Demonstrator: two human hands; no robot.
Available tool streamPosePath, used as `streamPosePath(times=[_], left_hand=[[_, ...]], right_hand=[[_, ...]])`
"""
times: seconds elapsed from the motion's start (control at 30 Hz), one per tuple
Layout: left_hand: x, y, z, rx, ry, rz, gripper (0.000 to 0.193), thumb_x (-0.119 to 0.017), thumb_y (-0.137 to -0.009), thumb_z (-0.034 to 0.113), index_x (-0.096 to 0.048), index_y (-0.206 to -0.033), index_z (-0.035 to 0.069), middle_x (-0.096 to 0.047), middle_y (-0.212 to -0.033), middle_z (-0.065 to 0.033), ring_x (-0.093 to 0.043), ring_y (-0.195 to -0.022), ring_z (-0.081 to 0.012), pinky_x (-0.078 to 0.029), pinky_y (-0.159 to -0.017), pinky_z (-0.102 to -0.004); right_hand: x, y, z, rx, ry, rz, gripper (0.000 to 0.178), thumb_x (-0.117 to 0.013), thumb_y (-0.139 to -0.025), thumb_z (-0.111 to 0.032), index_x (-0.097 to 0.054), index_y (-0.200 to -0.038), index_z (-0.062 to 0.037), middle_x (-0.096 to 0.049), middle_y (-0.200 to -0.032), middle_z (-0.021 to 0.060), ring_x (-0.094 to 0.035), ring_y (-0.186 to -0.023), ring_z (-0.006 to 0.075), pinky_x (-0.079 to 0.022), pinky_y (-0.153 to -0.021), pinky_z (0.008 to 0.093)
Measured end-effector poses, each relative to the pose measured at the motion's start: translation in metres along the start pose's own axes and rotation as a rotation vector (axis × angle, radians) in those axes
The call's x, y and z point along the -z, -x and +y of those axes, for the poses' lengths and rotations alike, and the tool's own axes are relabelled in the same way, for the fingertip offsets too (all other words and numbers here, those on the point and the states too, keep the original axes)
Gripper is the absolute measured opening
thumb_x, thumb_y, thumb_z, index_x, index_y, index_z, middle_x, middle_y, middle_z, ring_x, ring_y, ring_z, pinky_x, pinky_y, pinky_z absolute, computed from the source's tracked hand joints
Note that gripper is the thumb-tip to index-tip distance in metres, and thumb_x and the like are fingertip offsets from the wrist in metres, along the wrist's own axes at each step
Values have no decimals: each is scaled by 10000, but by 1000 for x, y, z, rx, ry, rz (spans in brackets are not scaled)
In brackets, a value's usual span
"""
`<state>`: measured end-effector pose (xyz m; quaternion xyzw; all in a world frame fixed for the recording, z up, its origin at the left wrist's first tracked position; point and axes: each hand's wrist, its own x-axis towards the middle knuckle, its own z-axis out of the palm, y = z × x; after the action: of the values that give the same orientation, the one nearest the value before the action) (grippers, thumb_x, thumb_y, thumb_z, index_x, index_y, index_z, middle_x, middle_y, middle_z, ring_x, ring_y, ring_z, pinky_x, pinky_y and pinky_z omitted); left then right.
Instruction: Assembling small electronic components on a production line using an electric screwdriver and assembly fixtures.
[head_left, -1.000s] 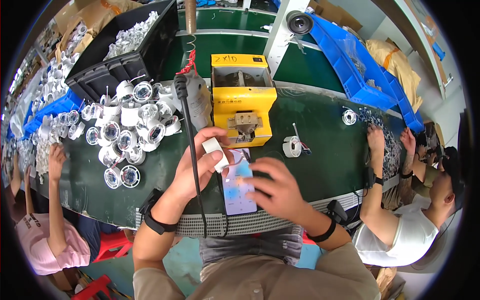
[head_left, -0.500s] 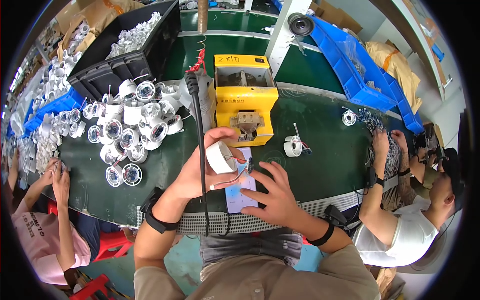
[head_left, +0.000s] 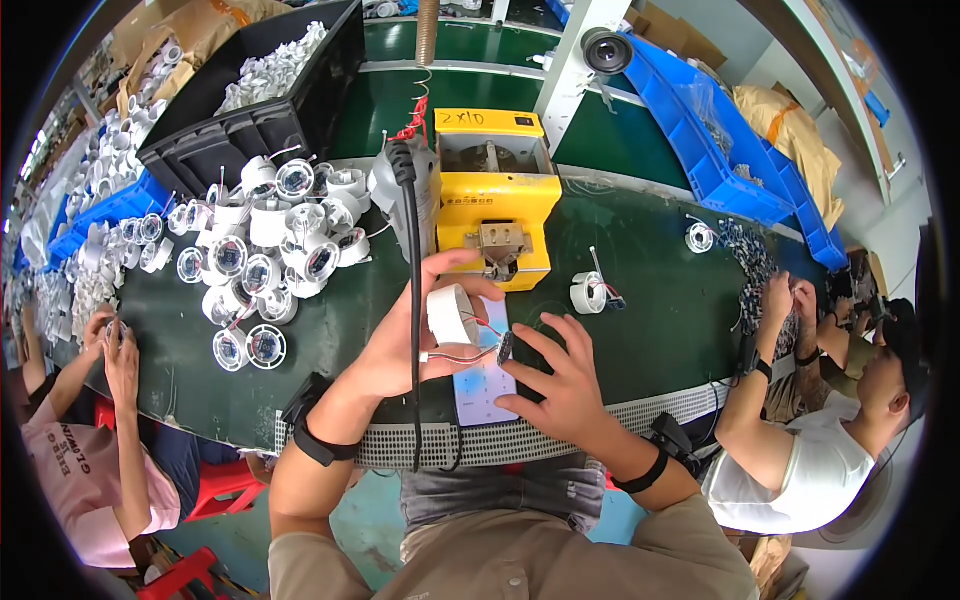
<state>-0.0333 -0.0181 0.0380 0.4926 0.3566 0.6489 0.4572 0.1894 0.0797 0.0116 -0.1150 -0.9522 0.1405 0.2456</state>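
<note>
My left hand (head_left: 395, 345) is closed around a white round plastic housing (head_left: 447, 318), its opening facing right. Thin red and white wires run from the housing to a small dark circuit board (head_left: 505, 348). My right hand (head_left: 558, 378) has its fingers spread, with fingertips at the board's edge and the thumb apart, lower down. A phone (head_left: 485, 402) with a lit screen lies beneath both hands. A black cable (head_left: 415, 260) hangs in front of my left hand and hides part of it. Right of the hands, another wired white housing (head_left: 588, 293) rests on the green table.
A yellow machine (head_left: 500, 200) stands ahead, beside a grey cylindrical tool (head_left: 425, 190). Many white housings (head_left: 262, 270) are heaped at left, below a black bin (head_left: 220, 145). Blue bins (head_left: 690, 150) stand at far right. Co-workers sit on both sides, their hands at small parts.
My left hand with the housing has shifted slightly right and turned the housing a little. My right hand has moved slightly right too, its fingers still spread near the board.
</note>
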Motion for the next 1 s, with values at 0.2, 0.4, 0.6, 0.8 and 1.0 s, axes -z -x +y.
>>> streamPosePath(times=[0.2, 0.4, 0.6, 0.8, 1.0], left_hand=[[-1, 3, -1, 69, 90, 40, 797, -789, -756, 78, -343, -1416, 91, -503, -1299, -130, -568, -1045, -185, -508, -896, -339], [-1, 5, -3, 49, 191, 89, 559, -707, -848, 77, -406, -1319, 45, -544, -1217, -146, -653, -899, -202, -555, -736, -319], [-5, -1, 3, 134, 114, 227, 334, -664, -868, 34, -482, -1147, 7, -601, -993, -110, -657, -933, -185, -550, -601, -280], [-6, 4, -6, 119, 139, 273, 376, -673, -866, 49, -466, -1178, 24, -564, -1107, -117, -630, -853, -152, -529, -568, -268], [-10, 3, -7, 138, 125, 229, 381, -672, -886, 123, -475, -1206, 59, -549, -1192, -93, -639, -907, -174, -535, -528, -264]], right_hand=[[-2, -3, -2, 12, -7, 0, 442, -811, -699, -432, -750, -1032, -149, -554, -1345, 111, -410, -1297, 389, -304, -1067, 596], [-6, -6, -7, 30, -18, -22, 481, -812, -690, -452, -748, -1061, -151, -534, -1335, 141, -403, -1294, 411, -299, -1065, 606], [-4, -7, -9, 28, -18, -34, 468, -807, -701, -446, -746, -1052, -143, -534, -1314, 141, -402, -1293, 424, -309, -1060, 604], [13, -26, 3, 11, -231, 238, 369, -769, -778, -309, -720, -1029, -42, -598, -1237, 153, -575, -1146, 375, -481, -948, 438], [15, -71, -10, 18, -572, 152, 240, -758, -785, -55, -690, -1001, 25, -666, -1030, 177, -671, -949, 303, -523, -821, 341]])
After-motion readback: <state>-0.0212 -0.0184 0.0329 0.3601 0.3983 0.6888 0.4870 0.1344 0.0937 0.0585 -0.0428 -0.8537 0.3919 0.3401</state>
